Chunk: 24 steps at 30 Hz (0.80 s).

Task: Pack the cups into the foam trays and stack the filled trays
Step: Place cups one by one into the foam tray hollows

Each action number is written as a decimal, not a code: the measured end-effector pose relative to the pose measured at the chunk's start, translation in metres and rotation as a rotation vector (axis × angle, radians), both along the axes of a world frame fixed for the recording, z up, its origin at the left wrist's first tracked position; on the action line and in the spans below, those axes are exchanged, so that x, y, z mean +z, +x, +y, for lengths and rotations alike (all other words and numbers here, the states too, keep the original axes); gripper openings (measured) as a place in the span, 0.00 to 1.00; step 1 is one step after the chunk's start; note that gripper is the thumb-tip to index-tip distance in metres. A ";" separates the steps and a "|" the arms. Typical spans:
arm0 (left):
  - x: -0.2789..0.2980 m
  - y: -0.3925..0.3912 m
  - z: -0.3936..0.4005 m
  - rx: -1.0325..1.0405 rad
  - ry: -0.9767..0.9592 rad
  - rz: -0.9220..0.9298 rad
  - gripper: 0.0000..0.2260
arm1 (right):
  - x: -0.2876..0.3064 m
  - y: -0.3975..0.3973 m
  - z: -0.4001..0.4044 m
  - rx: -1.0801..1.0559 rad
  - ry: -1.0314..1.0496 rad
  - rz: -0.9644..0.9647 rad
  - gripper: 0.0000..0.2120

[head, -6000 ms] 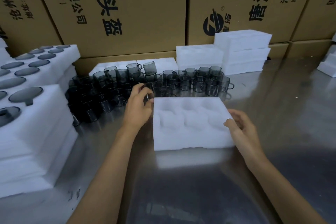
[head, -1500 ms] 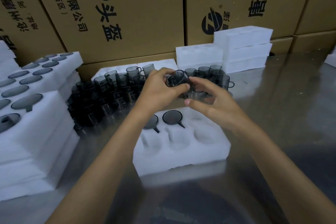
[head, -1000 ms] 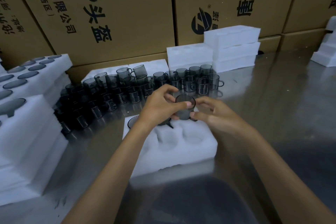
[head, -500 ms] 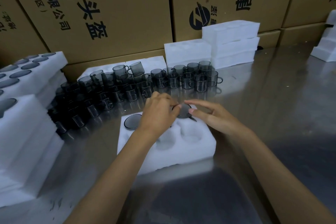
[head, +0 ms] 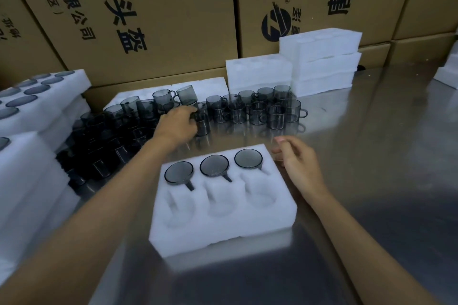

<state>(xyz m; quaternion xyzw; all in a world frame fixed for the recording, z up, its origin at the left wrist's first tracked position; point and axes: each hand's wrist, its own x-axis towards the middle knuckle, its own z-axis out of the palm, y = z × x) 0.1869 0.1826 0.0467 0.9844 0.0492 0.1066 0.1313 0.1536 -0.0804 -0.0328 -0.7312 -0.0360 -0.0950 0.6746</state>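
A white foam tray point(head: 223, 233) lies on the steel table in front of me. Its far row holds three smoky grey glass cups point(head: 214, 166); its near row of three pockets is bare. Behind the tray stands a crowd of loose grey cups point(head: 257, 111). My left hand point(head: 177, 125) reaches into that crowd, fingers closed around a cup point(head: 202, 121). My right hand point(head: 297, 163) hovers just right of the tray's far corner, fingers loosely curled, holding nothing.
Stacks of filled foam trays point(head: 29, 131) rise at the left. Unfilled foam trays point(head: 322, 62) are piled at the back right, with more foam point(head: 448, 74) at the right edge. Cardboard boxes point(head: 161, 20) wall off the back. The steel table point(head: 384, 156) stretches to the right.
The third cup has been set into the tray's far right pocket. My left hand moved back to the loose cups and gripped one. My right hand drew off to the tray's right.
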 end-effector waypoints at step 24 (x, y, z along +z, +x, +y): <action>0.040 -0.083 -0.060 -0.681 -0.079 -0.037 0.11 | 0.049 -0.029 -0.017 0.282 0.049 -0.050 0.22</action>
